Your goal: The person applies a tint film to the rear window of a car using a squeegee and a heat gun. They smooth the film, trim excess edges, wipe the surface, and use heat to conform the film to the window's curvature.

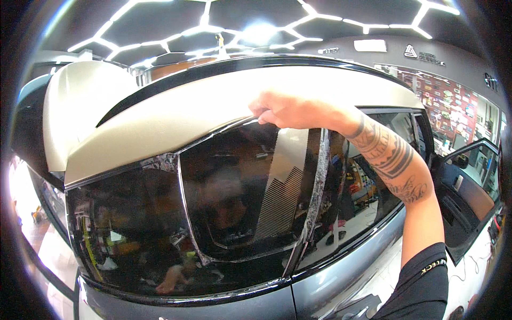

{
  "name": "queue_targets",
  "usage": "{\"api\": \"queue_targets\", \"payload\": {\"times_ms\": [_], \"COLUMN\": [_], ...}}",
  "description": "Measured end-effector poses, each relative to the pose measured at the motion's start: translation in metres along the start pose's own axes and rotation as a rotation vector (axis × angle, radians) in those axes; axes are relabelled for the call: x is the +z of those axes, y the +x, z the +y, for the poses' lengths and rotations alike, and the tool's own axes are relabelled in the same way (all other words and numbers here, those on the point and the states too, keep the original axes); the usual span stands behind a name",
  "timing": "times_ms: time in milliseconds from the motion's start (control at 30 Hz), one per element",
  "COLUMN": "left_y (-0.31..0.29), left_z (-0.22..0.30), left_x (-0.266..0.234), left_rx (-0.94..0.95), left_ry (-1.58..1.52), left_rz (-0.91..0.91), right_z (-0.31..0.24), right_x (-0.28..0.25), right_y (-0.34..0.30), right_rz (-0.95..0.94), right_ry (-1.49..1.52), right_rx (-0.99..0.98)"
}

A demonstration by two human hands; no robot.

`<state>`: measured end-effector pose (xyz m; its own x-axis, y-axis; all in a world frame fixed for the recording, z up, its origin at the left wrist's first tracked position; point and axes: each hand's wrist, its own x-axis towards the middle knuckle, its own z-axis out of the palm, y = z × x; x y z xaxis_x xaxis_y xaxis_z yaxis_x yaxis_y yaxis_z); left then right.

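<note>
My right hand [272,110] is closed, fingers curled in, at the upper edge of a car's dark rear side window [229,186]. It presses against the thin black trim [224,130] where the glass meets the pale gold roof side [176,117]. What lies between the fingertips, if anything, is too small to make out. My tattooed forearm crosses in front of the neighbouring door window [368,176]. Whitish, ragged residue runs along the black pillar strip [317,186] and the window's front and lower edges. Of my left hand nothing shows directly; a blurred hand-like reflection appears low in the glass.
The grey lower body [341,261] curves below the windows. An open car door [469,186] stands at the right, with cables on the floor beside it. The pale gold rear spoiler [85,101] juts out at the left. Hexagonal lights [205,21] span the ceiling.
</note>
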<state>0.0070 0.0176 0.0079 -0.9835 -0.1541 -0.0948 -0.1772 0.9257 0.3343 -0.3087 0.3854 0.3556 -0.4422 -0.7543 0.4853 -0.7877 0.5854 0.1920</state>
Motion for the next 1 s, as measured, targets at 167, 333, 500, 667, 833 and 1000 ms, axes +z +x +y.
{"api": "queue_targets", "payload": {"times_ms": [167, 333, 500, 667, 833, 1000], "left_y": [0.002, 0.002, 0.004, 0.004, 0.006, 0.005], "left_z": [0.002, 0.006, 0.005, 0.006, 0.008, 0.008], "left_x": [0.0, -0.002, 0.001, 0.002, 0.004, 0.003], "left_rx": [-0.032, -0.049, -0.054, -0.063, -0.052, -0.072], "left_ry": [-0.012, -0.013, -0.026, -0.025, -0.023, -0.009], "left_rz": [-0.006, -0.017, -0.007, 0.002, 0.016, 0.016], "right_z": [0.003, 0.02, 0.031, 0.03, 0.044, 0.048], "right_x": [-0.006, 0.006, 0.013, 0.006, 0.008, 0.006], "right_y": [0.002, -0.004, -0.007, -0.01, -0.021, -0.027], "right_rz": [-0.099, 0.154, 0.141, 0.106, 0.182, 0.168], "right_ry": [0.023, -0.082, 0.095, 0.006, 0.01, -0.027], "right_rx": [0.057, -0.229, -0.192, -0.1, -0.112, -0.058]}}
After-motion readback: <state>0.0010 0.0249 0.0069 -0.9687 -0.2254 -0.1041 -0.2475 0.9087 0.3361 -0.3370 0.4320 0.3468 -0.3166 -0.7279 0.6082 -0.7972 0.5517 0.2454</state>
